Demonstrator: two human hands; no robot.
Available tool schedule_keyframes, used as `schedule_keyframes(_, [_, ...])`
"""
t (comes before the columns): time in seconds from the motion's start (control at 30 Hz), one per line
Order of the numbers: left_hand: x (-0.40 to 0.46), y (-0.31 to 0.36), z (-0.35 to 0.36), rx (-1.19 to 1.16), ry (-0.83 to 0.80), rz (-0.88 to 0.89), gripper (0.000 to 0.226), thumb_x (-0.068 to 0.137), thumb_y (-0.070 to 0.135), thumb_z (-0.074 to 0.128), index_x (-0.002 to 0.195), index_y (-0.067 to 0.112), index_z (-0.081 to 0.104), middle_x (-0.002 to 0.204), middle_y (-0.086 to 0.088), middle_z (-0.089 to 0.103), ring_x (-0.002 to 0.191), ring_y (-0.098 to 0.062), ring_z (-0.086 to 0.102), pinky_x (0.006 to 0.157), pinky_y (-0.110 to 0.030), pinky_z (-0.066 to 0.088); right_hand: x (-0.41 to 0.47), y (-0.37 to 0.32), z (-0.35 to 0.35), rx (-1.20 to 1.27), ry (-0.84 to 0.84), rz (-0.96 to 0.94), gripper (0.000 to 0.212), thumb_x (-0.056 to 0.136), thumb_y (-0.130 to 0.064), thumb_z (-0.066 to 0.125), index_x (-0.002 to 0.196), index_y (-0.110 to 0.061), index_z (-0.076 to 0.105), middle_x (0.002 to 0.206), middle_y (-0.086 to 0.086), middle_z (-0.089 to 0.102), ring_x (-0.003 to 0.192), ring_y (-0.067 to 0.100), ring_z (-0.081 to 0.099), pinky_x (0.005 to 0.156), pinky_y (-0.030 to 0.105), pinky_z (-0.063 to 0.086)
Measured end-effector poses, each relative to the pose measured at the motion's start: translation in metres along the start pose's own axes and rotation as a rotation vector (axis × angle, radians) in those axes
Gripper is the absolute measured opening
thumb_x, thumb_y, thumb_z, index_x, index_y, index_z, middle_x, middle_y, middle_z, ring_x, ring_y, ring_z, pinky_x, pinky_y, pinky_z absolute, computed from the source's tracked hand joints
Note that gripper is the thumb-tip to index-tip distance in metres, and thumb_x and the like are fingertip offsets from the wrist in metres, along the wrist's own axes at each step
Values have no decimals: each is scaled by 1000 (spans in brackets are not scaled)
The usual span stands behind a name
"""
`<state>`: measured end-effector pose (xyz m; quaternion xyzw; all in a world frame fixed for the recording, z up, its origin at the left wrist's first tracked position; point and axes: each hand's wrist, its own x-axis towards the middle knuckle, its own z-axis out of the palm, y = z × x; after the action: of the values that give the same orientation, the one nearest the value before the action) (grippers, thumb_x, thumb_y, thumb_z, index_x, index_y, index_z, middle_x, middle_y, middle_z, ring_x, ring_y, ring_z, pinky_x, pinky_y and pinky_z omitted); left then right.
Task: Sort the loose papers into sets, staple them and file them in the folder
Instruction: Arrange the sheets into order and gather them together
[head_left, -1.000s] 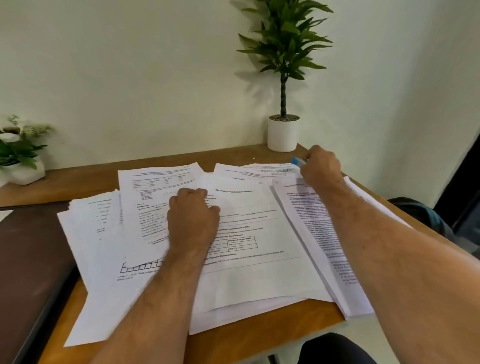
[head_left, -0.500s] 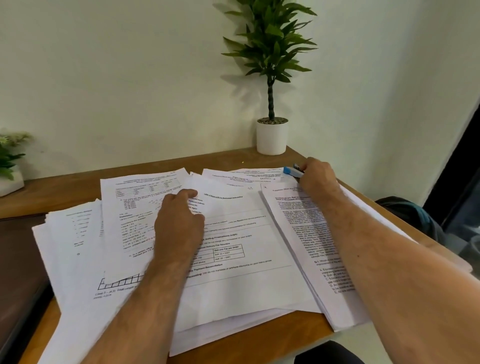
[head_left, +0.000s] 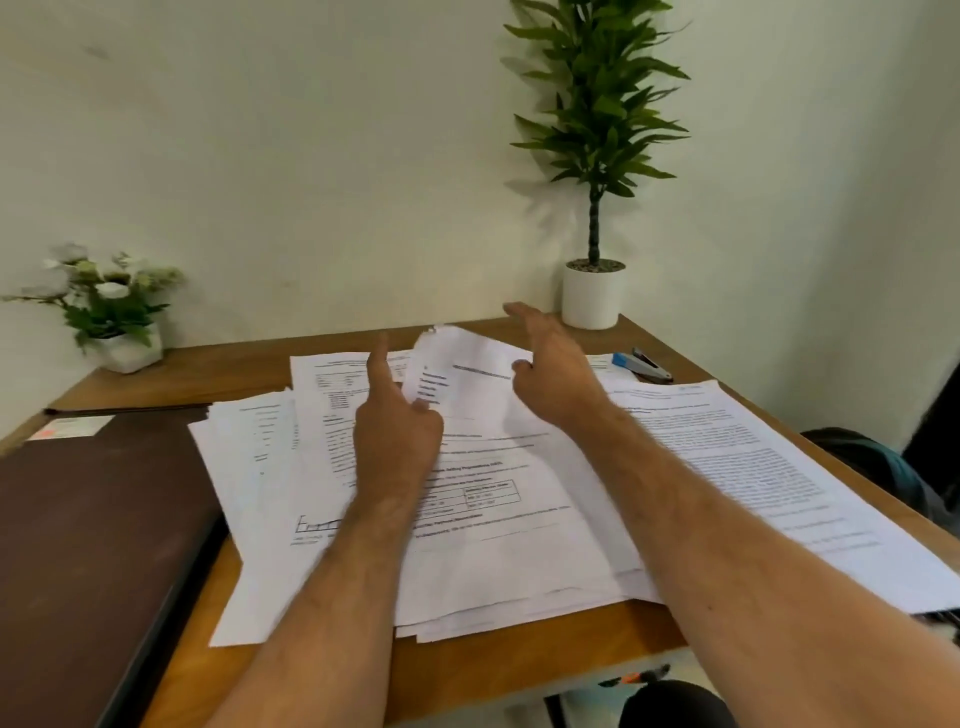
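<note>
A spread of loose white printed papers covers most of the wooden desk top, several sheets overlapping and fanned; the right-hand stack reaches past the desk's right edge and the nearest sheets stop short of the front edge, leaving a bare strip of wood there. The dark brown flat folder lies closed at the left, its right side touching or just under the leftmost sheets, and it is cut off by the left and bottom borders. The left hand holds the curled top left corner of one upper sheet between thumb and bent fingers, with the index finger pointing up. The right hand hovers over the same sheet with fingers extended and loose, gripping nothing; whether its palm touches the paper cannot be told. The small stapler with a blue end lies on the far right part of the desk, near the tall green potted plant in a white pot, apart from both hands. Print on the pages is blurred and unreadable. A small flowering plant in a white pot stands at the far left corner against the plain pale wall. A dark bag-like shape beyond the right edge is partly hidden.
</note>
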<state>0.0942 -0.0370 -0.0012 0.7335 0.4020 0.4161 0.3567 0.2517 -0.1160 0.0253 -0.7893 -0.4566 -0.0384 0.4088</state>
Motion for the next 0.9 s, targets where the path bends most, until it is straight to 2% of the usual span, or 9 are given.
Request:
schedule_keyframes(0.07, [-2,4,-8,6,-5,-23,64,94,7,60,150,25,36,129,-8,66,113,-32,65,98,-48,54,-5,-28,13,109,-28,-73,85,86,6,58,154,-35,26,158,-7,32,140,12,36,101,19,30])
schedule_keyframes(0.13, [-3,7,-18,46,5,15,49,94,9,58,140,20,47,127,-9,67,113,-33,64,97,-49,55,-9,-50,27,232,-15,-97,88,83,7,59,152,-37,28,148,-4,45,129,13,48,96,18,39])
schedule_keyframes(0.23, [-2,2,-38,63,-23,50,31,94,19,48,121,21,63,116,-1,70,104,-26,63,91,-39,53,-13,-73,42,278,57,-57,55,82,5,57,129,-24,57,116,1,64,99,15,60,76,16,45])
schedule_keyframes(0.33, [4,-8,-61,-85,20,-63,44,101,41,34,108,22,73,110,8,70,102,-19,62,91,-35,46,-21,-78,62,200,108,7,23,84,0,54,91,-16,69,94,-1,68,85,14,58,70,22,43])
schedule_keyframes(0.4, [16,-17,-70,-131,77,-150,47,106,46,33,111,22,73,113,4,69,105,-19,59,95,-35,44,-28,-76,79,290,116,47,25,84,1,56,84,-17,72,93,-3,70,85,11,62,76,19,49])
schedule_keyframes(0.47, [29,-27,-73,-19,59,-183,31,105,28,44,123,18,68,127,-3,65,113,-24,58,98,-31,43,-36,-74,92,348,99,99,30,82,6,54,83,-17,73,95,-3,67,82,8,63,66,6,45])
schedule_keyframes(0.53, [35,-38,-70,66,31,-173,36,99,11,49,132,17,63,138,-6,60,124,-26,57,105,-36,45,-38,-71,99,335,61,118,34,75,11,52,80,-17,71,94,-5,64,73,5,58,56,6,40])
schedule_keyframes(0.7, [44,-60,-61,122,12,-104,43,100,7,51,142,16,55,147,-8,52,135,-25,48,113,-34,38,-30,-58,99,265,47,64,37,70,12,51,70,-22,66,89,-8,62,72,3,54,61,8,37])
schedule_keyframes(0.9, [59,-66,-64,-106,111,-222,56,94,11,70,145,13,47,134,2,58,115,-15,55,90,-25,40,-30,-59,97,268,36,-38,36,67,13,53,64,-23,60,86,-4,59,72,5,52,61,8,37])
